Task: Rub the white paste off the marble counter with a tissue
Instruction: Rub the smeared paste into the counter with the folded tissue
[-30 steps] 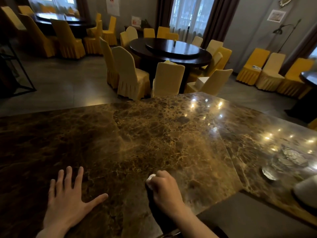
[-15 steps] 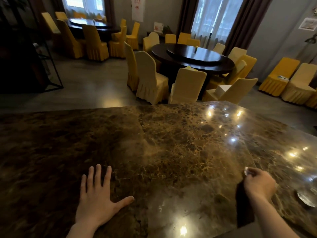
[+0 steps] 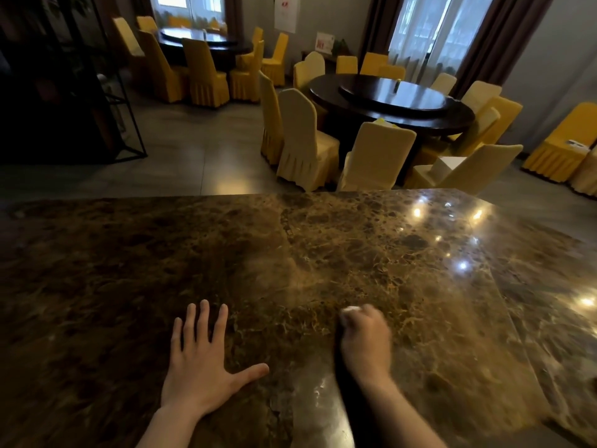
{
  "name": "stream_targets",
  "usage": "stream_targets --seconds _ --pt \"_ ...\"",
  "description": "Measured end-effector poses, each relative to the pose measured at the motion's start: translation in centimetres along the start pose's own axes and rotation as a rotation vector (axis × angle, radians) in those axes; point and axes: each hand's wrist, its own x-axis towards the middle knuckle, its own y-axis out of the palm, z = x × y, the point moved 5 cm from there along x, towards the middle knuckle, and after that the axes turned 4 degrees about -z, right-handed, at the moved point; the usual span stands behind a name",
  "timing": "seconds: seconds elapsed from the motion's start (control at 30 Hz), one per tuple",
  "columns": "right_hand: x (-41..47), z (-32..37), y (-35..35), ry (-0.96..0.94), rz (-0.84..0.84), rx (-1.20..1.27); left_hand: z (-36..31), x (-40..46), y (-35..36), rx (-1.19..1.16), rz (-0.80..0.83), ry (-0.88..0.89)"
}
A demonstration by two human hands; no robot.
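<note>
The right hand (image 3: 365, 342) is gripping a small white tissue (image 3: 351, 309) in curled fingers, low and centre on the marble worktop (image 3: 403, 253). The left hand (image 3: 198, 360) is lying flat, fingers spread. The tissue is probably soft and tearing easily; bunching it tightly should help.

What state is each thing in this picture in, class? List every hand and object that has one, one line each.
left hand: flat on the counter, fingers straight and spread.
right hand: curled round the tissue, blurred.
tissue: bunched, only a white bit showing at the fingertips.
marble counter: glossy, reflecting ceiling lights; no white paste plainly visible.
round table: bare but for one small item, chairs drawn up around it.
</note>
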Motion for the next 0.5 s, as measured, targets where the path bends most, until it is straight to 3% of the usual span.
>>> stream_targets --seconds 0.1,0.2,0.23,0.37,0.43,0.5 --pt "-3.8 5.0 3.1 -0.291 0.164 0.101 0.1 0.1 0.1 0.009 -0.001 0.007" --pt "-4.5 4.2 2.8 -0.505 0.222 0.033 0.2 0.1 0.2 0.002 -0.007 0.001" --pt "-3.3 2.4 2.0 -0.449 0.184 0.007 0.3 0.1 0.2 -0.002 -0.007 -0.001" --pt "2.2 -5.5 -2.4 0.077 -0.031 -0.085 0.2 0.1 0.1 -0.011 -0.016 0.002" --pt "1.6 -3.5 -1.9 0.1 -0.066 -0.114 0.2 0.1 0.2 -0.017 -0.023 -0.001" --pt "-1.3 1.5 0.9 -0.057 0.03 -0.026 0.2 0.1 0.2 -0.015 -0.029 0.0"
